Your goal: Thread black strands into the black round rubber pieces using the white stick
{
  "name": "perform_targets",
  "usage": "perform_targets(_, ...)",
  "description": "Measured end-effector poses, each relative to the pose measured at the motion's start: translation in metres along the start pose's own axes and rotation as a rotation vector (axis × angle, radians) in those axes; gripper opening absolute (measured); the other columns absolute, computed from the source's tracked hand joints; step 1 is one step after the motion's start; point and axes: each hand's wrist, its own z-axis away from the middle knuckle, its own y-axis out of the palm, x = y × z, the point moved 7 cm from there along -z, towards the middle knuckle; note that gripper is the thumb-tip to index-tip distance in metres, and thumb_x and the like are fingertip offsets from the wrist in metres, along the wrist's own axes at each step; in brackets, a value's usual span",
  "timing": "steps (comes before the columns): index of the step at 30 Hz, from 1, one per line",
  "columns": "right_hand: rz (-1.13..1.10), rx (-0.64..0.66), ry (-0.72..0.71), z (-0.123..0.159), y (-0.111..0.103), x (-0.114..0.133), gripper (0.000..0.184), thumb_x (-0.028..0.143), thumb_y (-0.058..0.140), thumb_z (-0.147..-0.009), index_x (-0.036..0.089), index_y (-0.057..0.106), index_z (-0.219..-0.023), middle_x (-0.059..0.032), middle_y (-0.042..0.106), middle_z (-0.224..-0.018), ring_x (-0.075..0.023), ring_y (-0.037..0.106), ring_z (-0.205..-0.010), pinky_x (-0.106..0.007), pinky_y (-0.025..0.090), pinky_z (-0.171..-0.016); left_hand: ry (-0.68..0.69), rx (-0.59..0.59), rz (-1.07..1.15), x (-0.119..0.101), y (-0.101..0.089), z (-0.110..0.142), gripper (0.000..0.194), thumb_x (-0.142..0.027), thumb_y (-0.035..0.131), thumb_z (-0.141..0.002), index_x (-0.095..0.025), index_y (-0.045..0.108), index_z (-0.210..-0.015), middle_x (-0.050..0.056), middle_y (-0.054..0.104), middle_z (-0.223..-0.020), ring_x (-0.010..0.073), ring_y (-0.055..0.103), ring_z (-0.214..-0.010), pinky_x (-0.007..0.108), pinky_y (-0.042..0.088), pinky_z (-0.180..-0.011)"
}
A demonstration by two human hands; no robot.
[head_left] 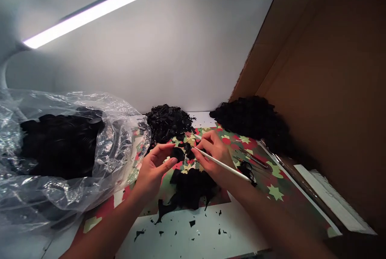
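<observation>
My left hand [157, 168] pinches a small round black disc [177, 154] between thumb and fingers, above the patterned sheet. Close beside it, my right hand [213, 152] grips a thin white stick-like tool [224, 165] like a pen, its tip pointing left toward the disc. A dark curled scrap [189, 151] shows between the disc and the tool's tip; whether it is attached to either cannot be made out. Below both hands lies a heap of black sheet-like offcuts [193, 188].
A clear plastic bag [117, 158] full of black round pieces [60, 142] lies left. Black shavings [169, 120] and a dark pile [250, 118] sit at the back. Tweezers-like metal tools [255, 157] lie right, near a cardboard wall [325, 70]. A lamp [105, 7] shines overhead.
</observation>
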Motion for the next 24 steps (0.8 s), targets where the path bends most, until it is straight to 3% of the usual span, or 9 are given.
perform_targets(5, -0.111, -0.088, -0.01, 0.008, -0.004, 0.015, 0.015, 0.026, 0.065, -0.09, 0.022, 0.062, -0.076, -0.0034, 0.047, -0.089, -0.0169, 0.052, -0.076, -0.031, 0.049, -0.063, -0.042, 0.007, -0.046, 0.006, 0.003, 0.002, 0.023, -0.031, 0.082, -0.077, -0.019, 0.074, -0.095, 0.004, 0.074, -0.096, 0.0182, 0.068, -0.09, 0.028, 0.054, -0.082)
perform_targets(9, -0.223, -0.027, 0.0, 0.013, 0.002, 0.019, 0.016, 0.027, 0.066, -0.091, 0.022, 0.063, -0.076, -0.0063, 0.059, -0.104, -0.0128, 0.055, -0.065, -0.027, 0.044, -0.048, -0.069, 0.035, -0.05, 0.01, 0.005, 0.004, 0.023, -0.033, 0.08, -0.078, -0.018, 0.077, -0.096, 0.006, 0.077, -0.096, 0.0198, 0.069, -0.089, 0.03, 0.055, -0.082)
perform_targets(13, -0.305, 0.019, -0.048, 0.014, 0.008, 0.023, 0.016, 0.02, 0.062, -0.094, 0.024, 0.062, -0.078, -0.0036, 0.073, -0.105, -0.0183, 0.068, -0.087, -0.032, 0.054, -0.071, -0.066, 0.069, -0.06, 0.012, 0.007, 0.006, 0.021, -0.034, 0.077, -0.081, -0.021, 0.077, -0.098, 0.005, 0.077, -0.098, 0.0193, 0.069, -0.092, 0.029, 0.054, -0.084)
perform_targets(15, -0.307, 0.025, -0.035, 0.015, 0.01, 0.022, 0.015, 0.02, 0.062, -0.094, 0.024, 0.063, -0.08, -0.0028, 0.076, -0.105, -0.02, 0.069, -0.095, -0.036, 0.054, -0.083, -0.043, 0.075, -0.087, 0.01, 0.008, 0.007, 0.021, -0.034, 0.076, -0.082, -0.021, 0.077, -0.099, 0.005, 0.077, -0.099, 0.0203, 0.07, -0.094, 0.03, 0.055, -0.085)
perform_targets(24, -0.237, -0.002, -0.018, 0.016, 0.012, 0.024, 0.017, 0.019, 0.063, -0.093, 0.025, 0.065, -0.077, -0.0002, 0.078, -0.102, -0.0207, 0.07, -0.09, -0.039, 0.048, -0.087, -0.004, 0.049, -0.175, -0.003, 0.017, 0.011, 0.021, -0.036, 0.074, -0.083, -0.02, 0.075, -0.098, 0.006, 0.077, -0.101, 0.0225, 0.07, -0.098, 0.032, 0.056, -0.087)
